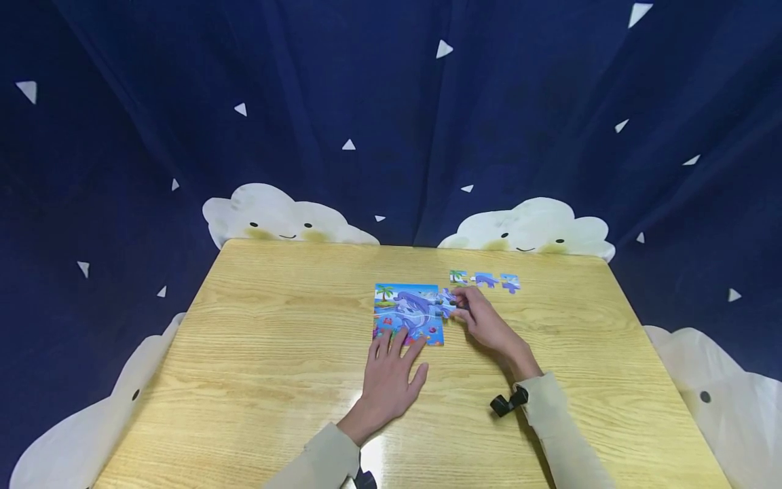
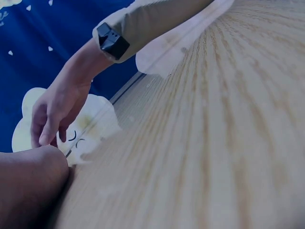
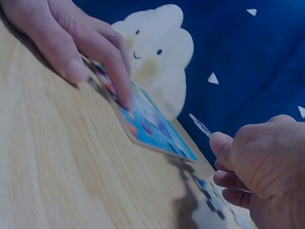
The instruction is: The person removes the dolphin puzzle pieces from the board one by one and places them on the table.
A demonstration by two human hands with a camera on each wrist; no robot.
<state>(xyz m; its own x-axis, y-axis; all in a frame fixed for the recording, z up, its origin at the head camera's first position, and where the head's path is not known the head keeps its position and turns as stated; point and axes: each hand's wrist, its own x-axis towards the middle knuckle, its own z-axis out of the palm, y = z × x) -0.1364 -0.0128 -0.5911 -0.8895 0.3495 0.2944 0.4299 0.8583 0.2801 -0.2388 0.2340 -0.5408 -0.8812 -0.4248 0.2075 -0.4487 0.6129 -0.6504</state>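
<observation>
A dolphin jigsaw puzzle [image 1: 421, 302] lies on the wooden table, showing a palm tree, sea and two dolphins. My left hand [image 1: 391, 377] rests its spread, fairly straight fingertips on the puzzle's near edge; the right wrist view shows those fingers [image 3: 116, 67] on top of it. Beside the puzzle's right edge, my right hand [image 1: 485, 322] pinches a blue puzzle piece [image 1: 447, 310]. The right wrist view has that piece [image 3: 199, 125] edge-on between thumb and fingers, raised above the table. In the left wrist view, the puzzle is hidden behind the left hand [image 2: 28, 186].
Three separate pieces lie beyond my right hand: a palm-tree piece [image 1: 458, 276], a dolphin piece [image 1: 485, 279] and another blue-purple piece [image 1: 510, 282]. A dark blue curtain [image 1: 403, 122] with white triangles and clouds hangs behind the table [image 1: 275, 339].
</observation>
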